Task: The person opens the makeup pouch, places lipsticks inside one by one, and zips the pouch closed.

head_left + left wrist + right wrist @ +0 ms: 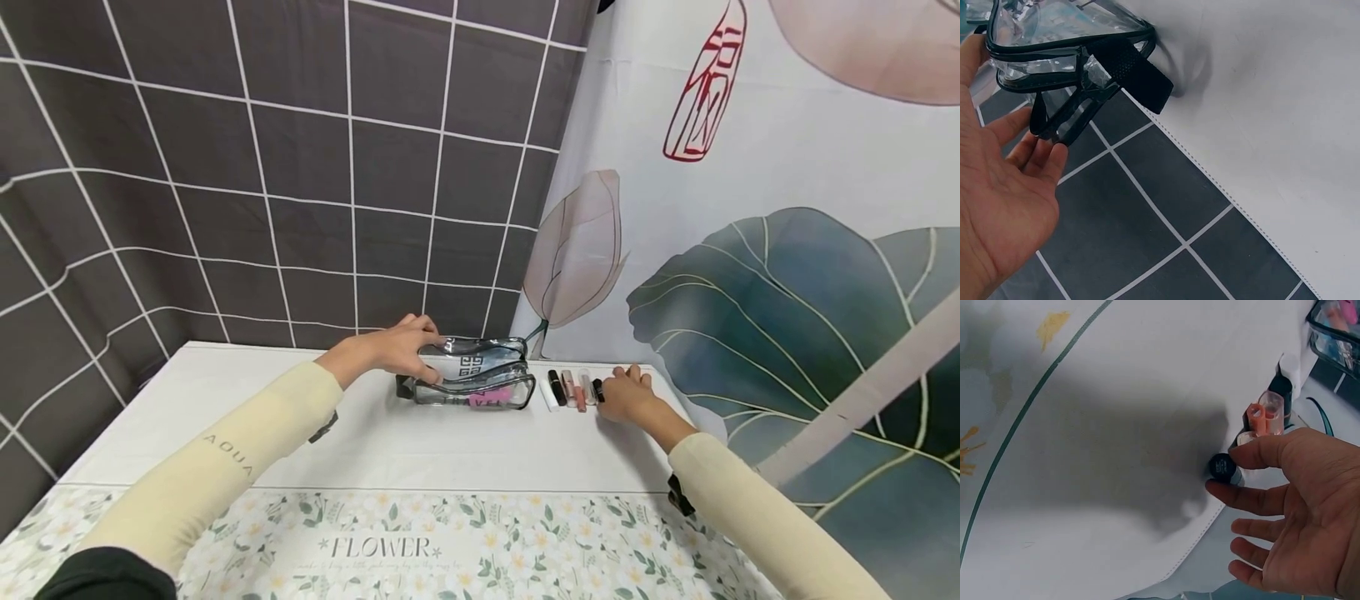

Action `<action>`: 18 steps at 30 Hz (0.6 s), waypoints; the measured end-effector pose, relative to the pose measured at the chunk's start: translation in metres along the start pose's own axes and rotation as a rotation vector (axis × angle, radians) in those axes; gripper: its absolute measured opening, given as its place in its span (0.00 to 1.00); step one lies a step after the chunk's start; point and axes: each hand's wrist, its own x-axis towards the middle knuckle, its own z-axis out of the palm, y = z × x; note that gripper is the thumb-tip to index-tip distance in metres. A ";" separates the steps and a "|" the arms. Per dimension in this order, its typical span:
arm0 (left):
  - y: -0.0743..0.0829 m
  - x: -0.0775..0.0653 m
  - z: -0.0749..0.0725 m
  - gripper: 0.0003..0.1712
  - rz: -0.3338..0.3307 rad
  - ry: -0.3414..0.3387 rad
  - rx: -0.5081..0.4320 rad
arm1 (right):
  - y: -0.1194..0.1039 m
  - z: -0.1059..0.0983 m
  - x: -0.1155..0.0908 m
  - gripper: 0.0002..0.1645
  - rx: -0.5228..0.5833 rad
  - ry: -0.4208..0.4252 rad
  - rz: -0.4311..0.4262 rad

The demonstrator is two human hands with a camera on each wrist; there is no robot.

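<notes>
A clear zip pouch [472,383] with black trim stands near the back edge of the white table. My left hand [405,350] holds it at its left end, fingers on the black-edged flap [1072,119] in the left wrist view. Pink and other small items show through its clear side. To its right lies a row of lip tubes: a white one [549,396], a black one [557,387] and several pinkish or clear ones. My right hand [628,396] is at the row's right end, thumb and index finger pinching a black-capped tube [1222,467]; its other fingers are spread.
Dark grid-patterned cloth [300,208] hangs behind the table, beside a flower-printed white cloth [600,100] at the right. A floral mat [375,517] covers the front. The white table surface [450,450] lies between mat and pouch.
</notes>
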 end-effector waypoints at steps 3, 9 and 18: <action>0.000 0.000 0.000 0.50 0.000 0.001 -0.006 | 0.000 0.000 -0.001 0.11 0.017 0.015 0.016; -0.001 0.000 0.000 0.51 0.001 -0.003 -0.004 | -0.001 -0.004 -0.003 0.15 0.061 0.041 0.080; -0.001 0.001 0.001 0.50 0.005 -0.004 0.003 | -0.002 -0.012 -0.004 0.16 0.123 0.111 0.095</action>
